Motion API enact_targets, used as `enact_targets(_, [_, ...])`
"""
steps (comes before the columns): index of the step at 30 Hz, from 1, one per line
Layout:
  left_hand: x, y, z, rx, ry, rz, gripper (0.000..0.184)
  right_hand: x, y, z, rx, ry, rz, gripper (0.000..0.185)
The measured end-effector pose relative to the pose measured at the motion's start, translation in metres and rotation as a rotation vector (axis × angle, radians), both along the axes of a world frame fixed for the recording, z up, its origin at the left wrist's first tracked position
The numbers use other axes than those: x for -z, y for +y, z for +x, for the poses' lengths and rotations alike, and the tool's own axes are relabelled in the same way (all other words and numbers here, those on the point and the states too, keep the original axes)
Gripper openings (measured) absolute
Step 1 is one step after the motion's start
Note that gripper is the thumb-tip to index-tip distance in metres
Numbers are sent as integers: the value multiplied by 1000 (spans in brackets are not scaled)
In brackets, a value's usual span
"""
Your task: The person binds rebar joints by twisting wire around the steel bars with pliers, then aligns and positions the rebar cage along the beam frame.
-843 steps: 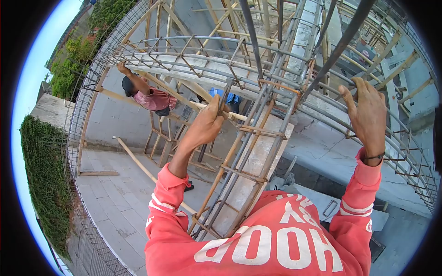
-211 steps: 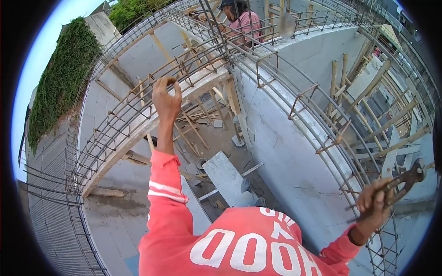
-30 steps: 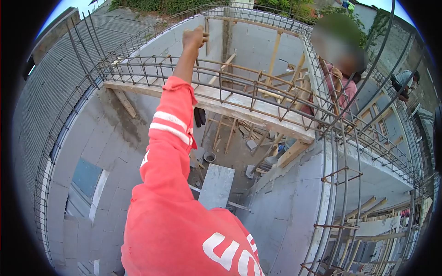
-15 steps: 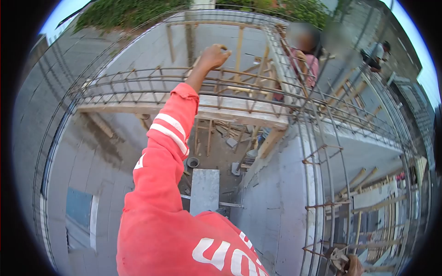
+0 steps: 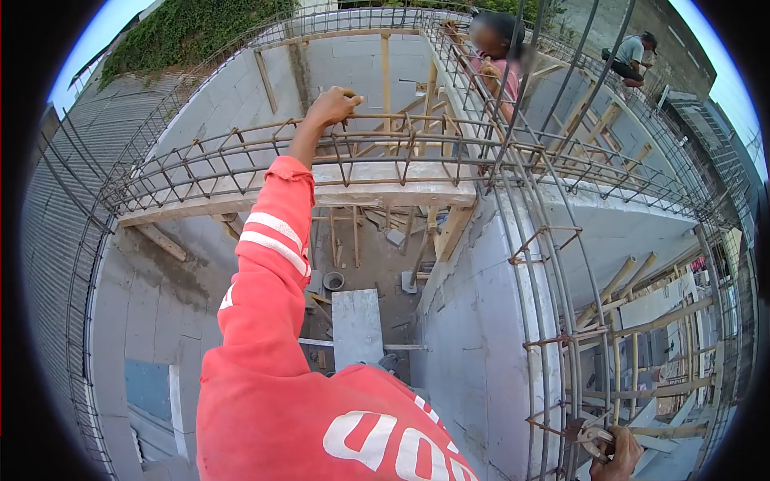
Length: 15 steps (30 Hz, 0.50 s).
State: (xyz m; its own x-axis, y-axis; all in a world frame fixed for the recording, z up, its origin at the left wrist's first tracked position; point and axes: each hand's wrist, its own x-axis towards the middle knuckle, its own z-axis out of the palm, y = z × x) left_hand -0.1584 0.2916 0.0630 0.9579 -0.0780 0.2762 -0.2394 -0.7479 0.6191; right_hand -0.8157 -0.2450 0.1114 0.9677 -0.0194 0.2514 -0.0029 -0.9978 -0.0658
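Observation:
My left hand [image 5: 333, 106], in a red sleeve with white stripes, reaches over a long rebar cage [image 5: 281, 152] lying along a concrete beam. Its fingers are curled together just above the cage's far bars; what they hold, if anything, is hidden. At the lower right, my right hand [image 5: 619, 458] is closed around the handles of metal pincers [image 5: 592, 437]. The pincers' head is beside the bars of another rebar cage [image 5: 553, 345], which runs along the top of the block wall [image 5: 481, 353].
A person in pink [image 5: 501, 72] is behind upright rods [image 5: 581, 64]; another person [image 5: 630, 58] crouches farther right. Below are a board [image 5: 358, 325], a bucket [image 5: 334, 280] and timber props [image 5: 356, 236]. Wooden poles [image 5: 634, 276] stand in the right-hand room.
The view has shifted, bringing my right hand and the pincers further into sight. My left hand is still over the cage, appearing farther left and slightly lower.

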Motion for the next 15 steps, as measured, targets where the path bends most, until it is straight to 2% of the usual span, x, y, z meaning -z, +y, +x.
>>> enact_targets(11, [-4,-2,-8,15,-21,-1,45,3,-3,-4,35,34,-26,39])
enact_targets(13, [-3,-1,-8,19,-20,-5,45,6,-2,-4,53,-9,90,36])
enact_targets(15, [-3,-2,-7,22,-22,-11,45,0,-1,-1,31,22,66,35])
